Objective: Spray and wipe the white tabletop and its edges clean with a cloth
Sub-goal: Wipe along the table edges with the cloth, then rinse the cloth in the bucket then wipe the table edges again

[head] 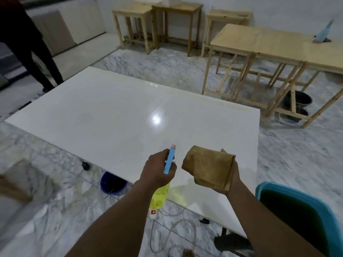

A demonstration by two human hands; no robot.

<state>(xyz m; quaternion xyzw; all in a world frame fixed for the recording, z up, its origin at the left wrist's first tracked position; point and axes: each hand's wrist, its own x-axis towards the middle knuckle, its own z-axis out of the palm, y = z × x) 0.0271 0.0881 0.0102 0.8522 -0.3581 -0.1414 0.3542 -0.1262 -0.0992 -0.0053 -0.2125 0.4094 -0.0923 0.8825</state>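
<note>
The left hand (pixel 157 169) is gripping a yellow spray bottle (pixel 160 198) with its blue nozzle (pixel 170 159) pointing at the far side of the white tabletop (pixel 115 117). Just to its right, the right hand (pixel 230 175) is holding a folded brown cloth (pixel 207 166) above the tabletop's near edge.

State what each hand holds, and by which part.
Left hand grips the spray bottle around its neck, under the blue head. Right hand holds the folded brown cloth by one end.

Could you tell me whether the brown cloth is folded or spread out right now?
Folded. The brown cloth sits doubled over in the right hand, its layered edges showing, held above the white tabletop, not spread on it.
</note>
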